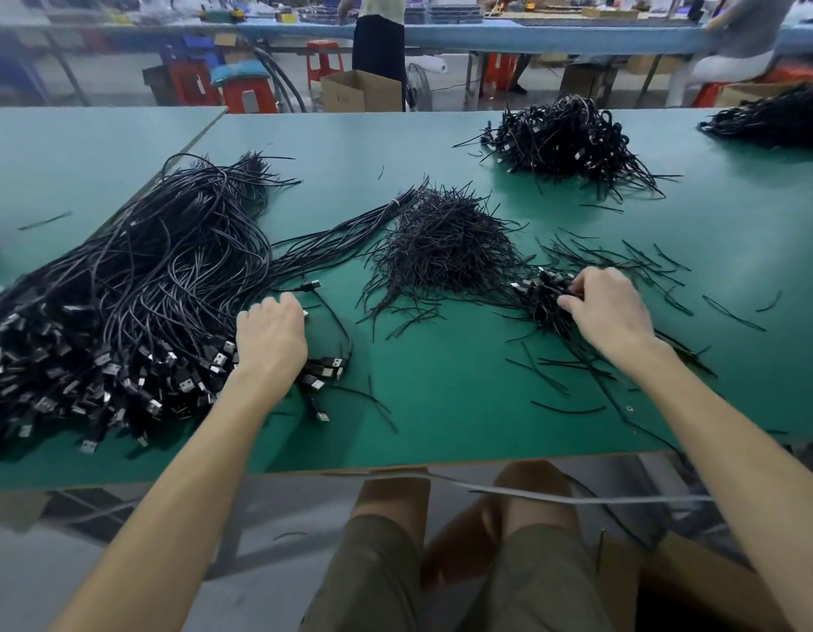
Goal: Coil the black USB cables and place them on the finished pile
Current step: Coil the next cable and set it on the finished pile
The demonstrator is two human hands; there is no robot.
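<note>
Placing step in hand: my right hand [609,312] pinches a coiled USB cable [555,289] onto the small finished pile [552,323] on the tabletop [441,403], while my left hand [272,335] curls into the uncoiled cable heap [122,289], grip hidden; next, I judge, release and single out one cable.

A green-topped worktable [441,403] fills the near view, with a seam running off toward 11 o'clock. Beyond it, at 12 o'clock, stands a long blue bench [555,36], with red stools [249,95] and an open cardboard box [361,91] beneath. Grey floor [122,563] shows at 7 o'clock. The light is even.
</note>
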